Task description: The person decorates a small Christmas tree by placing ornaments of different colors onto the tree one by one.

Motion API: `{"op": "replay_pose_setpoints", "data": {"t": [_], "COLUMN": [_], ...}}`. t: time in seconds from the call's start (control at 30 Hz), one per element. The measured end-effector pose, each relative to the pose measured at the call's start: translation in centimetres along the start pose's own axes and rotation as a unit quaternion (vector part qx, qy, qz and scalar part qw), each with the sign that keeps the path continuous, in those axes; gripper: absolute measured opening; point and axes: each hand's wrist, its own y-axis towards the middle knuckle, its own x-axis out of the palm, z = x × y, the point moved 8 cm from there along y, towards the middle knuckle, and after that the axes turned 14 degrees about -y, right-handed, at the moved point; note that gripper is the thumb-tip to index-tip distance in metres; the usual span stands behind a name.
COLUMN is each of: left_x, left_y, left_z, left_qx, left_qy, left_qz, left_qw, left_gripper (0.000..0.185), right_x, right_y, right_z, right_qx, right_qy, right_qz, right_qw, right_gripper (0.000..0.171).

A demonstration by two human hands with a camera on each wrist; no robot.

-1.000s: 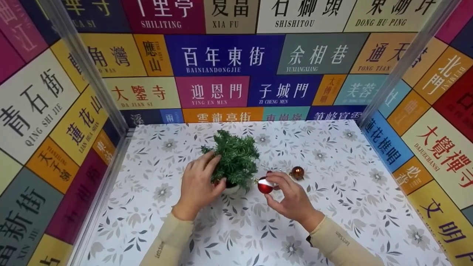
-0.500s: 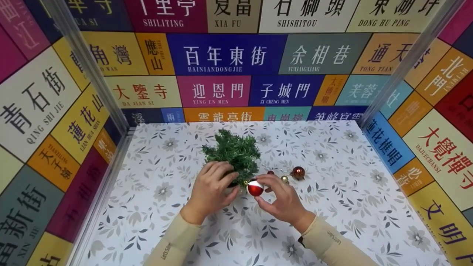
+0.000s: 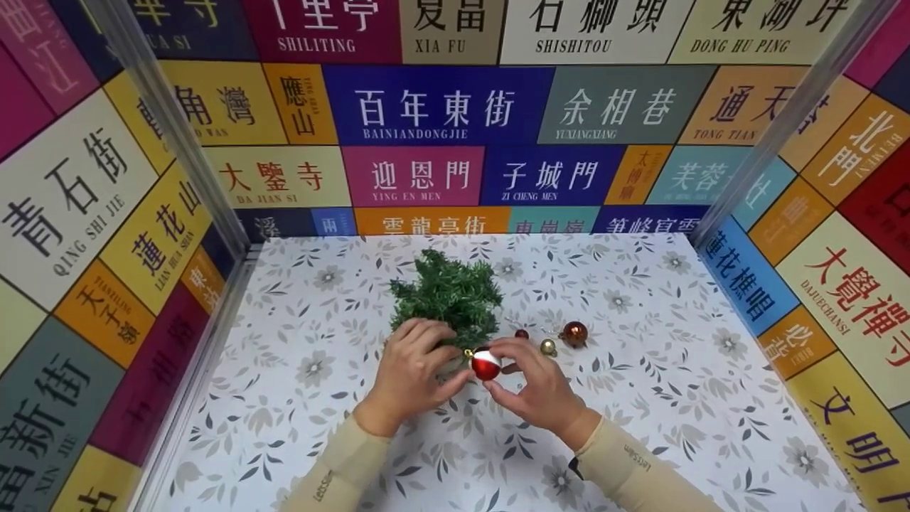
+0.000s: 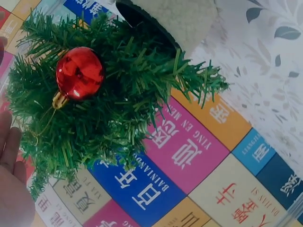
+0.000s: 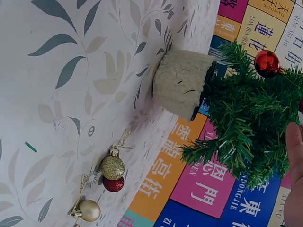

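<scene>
My right hand point(image 3: 534, 384) pinches a red and white bauble point(image 3: 486, 365) between thumb and fingers. Close to its gold cap is my left hand point(image 3: 414, 370), fingers bent loosely and thumb apart from them; whether it touches the loop I cannot tell. Just behind both hands stands a small artificial Christmas tree point(image 3: 446, 295). Its pale fuzzy pot point(image 5: 183, 82) shows in the right wrist view. In the left wrist view, a shiny red bauble point(image 4: 79, 73) with a gold cap and thread lies against the branches.
Right of the tree lie a shiny brown bauble point(image 3: 574, 333), a small gold bauble point(image 3: 547, 347) and a small dark red bauble point(image 3: 521, 334). A glittery gold bauble point(image 5: 112, 166) shows in the right wrist view. Panels with printed lettering enclose the flower-patterned table point(image 3: 284, 427).
My right hand has carried the red and white bauble left, toward the left hand. The left hand has come away from the tree's left side, moving right and nearer to me.
</scene>
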Motion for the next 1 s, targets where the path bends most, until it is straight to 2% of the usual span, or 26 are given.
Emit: {"op": "replay_pose_setpoints", "data": {"t": [0.23, 0.63, 0.83, 1.0], "left_x": [0.0, -0.6, -1.2, -1.3], "left_y": [0.0, 0.0, 0.3, 0.5], "left_z": [0.2, 0.0, -0.1, 0.1], "left_qx": [-0.008, -0.012, -0.028, -0.027], "left_qy": [0.002, 0.003, -0.007, -0.009], "left_qz": [0.017, 0.031, 0.035, 0.033], "left_qw": [0.9998, 0.9995, 0.999, 0.9991], "left_gripper": [0.03, 0.007, 0.006, 0.005], "right_x": [0.1, 1.0, 2.2, 2.6], "right_y": [-0.1, -0.6, -1.2, -1.1], "right_z": [-0.1, 0.3, 0.3, -0.1], "right_qx": [-0.003, 0.02, 0.029, 0.032], "right_qy": [-0.008, 0.007, 0.004, -0.006], "right_qz": [-0.005, -0.021, -0.041, -0.044], "right_qw": [1.0, 1.0, 0.999, 0.999], "right_gripper": [0.048, 0.05, 0.054, 0.053]}}
